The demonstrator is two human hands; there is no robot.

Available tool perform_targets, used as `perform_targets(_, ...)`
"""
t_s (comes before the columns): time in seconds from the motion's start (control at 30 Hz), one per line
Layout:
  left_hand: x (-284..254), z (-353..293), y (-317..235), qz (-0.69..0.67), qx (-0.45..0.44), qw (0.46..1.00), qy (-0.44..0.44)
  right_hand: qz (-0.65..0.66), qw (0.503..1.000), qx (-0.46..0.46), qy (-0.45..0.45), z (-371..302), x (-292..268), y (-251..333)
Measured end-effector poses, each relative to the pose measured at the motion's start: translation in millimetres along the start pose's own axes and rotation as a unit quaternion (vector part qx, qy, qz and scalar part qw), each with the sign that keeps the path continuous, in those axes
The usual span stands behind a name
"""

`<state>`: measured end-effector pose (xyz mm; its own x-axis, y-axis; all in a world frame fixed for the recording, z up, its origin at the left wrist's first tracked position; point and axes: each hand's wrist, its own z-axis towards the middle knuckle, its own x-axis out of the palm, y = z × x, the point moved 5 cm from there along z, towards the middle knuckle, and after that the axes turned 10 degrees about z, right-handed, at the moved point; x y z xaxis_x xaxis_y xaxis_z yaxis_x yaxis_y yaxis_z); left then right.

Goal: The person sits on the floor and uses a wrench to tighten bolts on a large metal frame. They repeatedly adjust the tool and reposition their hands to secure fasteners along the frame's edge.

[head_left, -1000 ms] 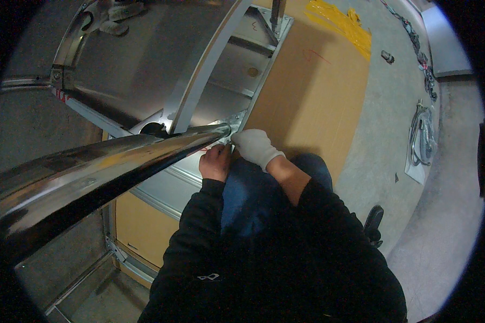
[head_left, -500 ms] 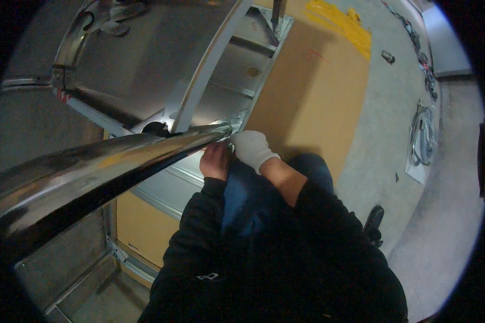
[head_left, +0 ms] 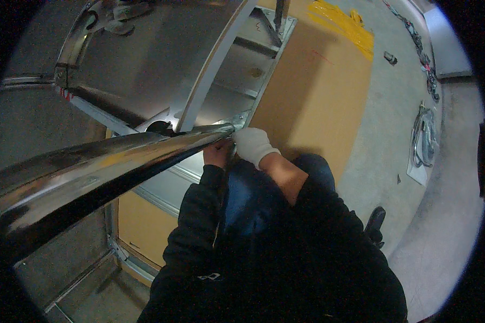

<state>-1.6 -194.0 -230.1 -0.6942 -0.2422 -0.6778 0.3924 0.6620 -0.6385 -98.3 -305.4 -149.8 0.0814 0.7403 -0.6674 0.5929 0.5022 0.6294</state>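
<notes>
In the head view, work is under way at one corner of a metal frame (head_left: 268,74), where the narrow-looking far end of a shiny tube (head_left: 118,164) meets it. The bare left hand (head_left: 216,154) is tucked against the tube's underside, fingers bent; its fingertips are hidden, so I cannot tell whether it grips anything. The right hand (head_left: 251,144), in a white glove, is curled just beside the tube's end, and what it may hold is also covered.

As for progress, the tube appears seated at the corner, and the frame's crossbars are in place, with a grey strip (head_left: 212,64) running beside a dark sheet-metal panel (head_left: 140,64). Whether the joint is secured cannot be told, since the hands cover part of it; with both there, I judge that corner unfinished. A cardboard sheet (head_left: 312,81) lies alongside the frame.
</notes>
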Motion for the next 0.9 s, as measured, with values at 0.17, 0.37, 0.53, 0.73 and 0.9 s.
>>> perform_targets(0.17,-4.0,-7.6,-26.6,-0.008,-0.002,1.000,0.008,0.032,0.999,0.034,-0.010,-3.7,3.4,-7.9)
perform_targets(0.37,5.1,-0.3,-0.2,-0.023,-0.033,0.999,-0.002,0.019,0.999,0.043,-0.017,-7.1,7.7,0.1)
perform_targets(0.53,12.7,4.1,13.0,0.003,0.019,0.999,-0.039,0.004,1.000,0.024,-0.018,-8.0,11.5,6.1)
perform_targets(0.73,5.3,-2.7,-2.4,0.062,0.045,0.995,-0.070,0.004,0.999,0.035,-0.008,-7.2,9.9,6.1)
perform_targets(0.9,-5.6,-13.4,-34.8,-0.050,-0.036,0.997,-0.049,0.032,0.998,0.062,0.010,-2.6,9.4,-3.6)
